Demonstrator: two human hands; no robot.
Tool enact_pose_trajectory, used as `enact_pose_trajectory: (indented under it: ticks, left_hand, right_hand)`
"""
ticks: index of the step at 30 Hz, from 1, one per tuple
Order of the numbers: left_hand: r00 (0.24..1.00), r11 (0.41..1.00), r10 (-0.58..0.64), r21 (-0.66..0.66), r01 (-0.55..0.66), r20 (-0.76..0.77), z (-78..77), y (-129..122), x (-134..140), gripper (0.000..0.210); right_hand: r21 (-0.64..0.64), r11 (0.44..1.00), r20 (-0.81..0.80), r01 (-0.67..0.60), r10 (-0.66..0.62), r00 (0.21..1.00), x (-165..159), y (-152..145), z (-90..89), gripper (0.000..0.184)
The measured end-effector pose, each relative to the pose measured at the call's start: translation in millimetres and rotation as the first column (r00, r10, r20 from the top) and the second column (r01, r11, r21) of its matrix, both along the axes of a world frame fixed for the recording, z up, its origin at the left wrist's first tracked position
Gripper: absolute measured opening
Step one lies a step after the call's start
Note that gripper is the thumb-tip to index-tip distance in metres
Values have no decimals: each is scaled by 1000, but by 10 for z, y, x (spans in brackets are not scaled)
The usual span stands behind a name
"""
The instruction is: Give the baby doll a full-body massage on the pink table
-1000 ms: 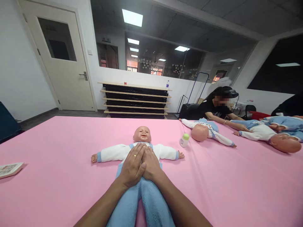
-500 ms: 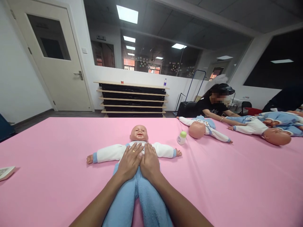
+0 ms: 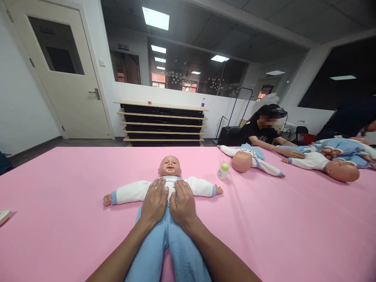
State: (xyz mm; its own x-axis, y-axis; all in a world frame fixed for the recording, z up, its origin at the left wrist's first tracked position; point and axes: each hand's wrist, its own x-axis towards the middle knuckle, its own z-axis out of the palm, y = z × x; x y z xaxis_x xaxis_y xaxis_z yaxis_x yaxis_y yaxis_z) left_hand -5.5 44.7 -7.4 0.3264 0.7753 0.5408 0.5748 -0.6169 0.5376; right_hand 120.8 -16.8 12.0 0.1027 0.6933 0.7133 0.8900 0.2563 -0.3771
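Observation:
A baby doll (image 3: 169, 166) lies face up before me, head pointing away, its arms stretched out to both sides. It wears a white top with blue cuffs and light blue trousers (image 3: 188, 250). My left hand (image 3: 155, 199) rests flat on the left side of its chest, fingers extended, a ring on one finger. On the other side of the chest lies my right hand (image 3: 182, 201), also flat with fingers extended. A narrow strip of the white top shows between the hands. Neither hand grips anything.
Beyond the doll's hand stands a small white bottle with a green cap (image 3: 223, 171). More dolls (image 3: 242, 161) lie on the pink table (image 3: 264, 227) to the right, where a co-worker (image 3: 264, 127) reaches toward one. A white object (image 3: 4, 216) lies at the left edge.
My hands have moved apart on the doll's chest, opening a gap between them. The view has shifted slightly. The co-worker's hand has moved onto a doll's body.

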Motion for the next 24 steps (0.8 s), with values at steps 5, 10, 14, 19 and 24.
enact_pose_trajectory:
  ticks: [5,10,14,19,24]
  left_hand:
    - [978,1000,4,-26,1,209,-22,16,-64,50]
    - [935,999,-49,24,44,353,-3,-12,-118,50]
    - [936,988,-123,126,85,330,71,-106,-104,51]
    - [973,975,-165,173,137,163,136,-196,-82,52]
    - [982,969,-167,196,147,89,139,-204,-83,53]
  right_hand:
    - [65,947,125,-314,305,944,0,-61,125,34]
    - [-154,840,200,-520,542,816,-4,-84,278,40]
    - [-265,850,166,-455,505,847,-3,-40,283,49]
    - [-306,901,104,-307,352,930,-4,-1,259,56]
    - [-341,917,65,-208,243,968,-1,8,242,57]
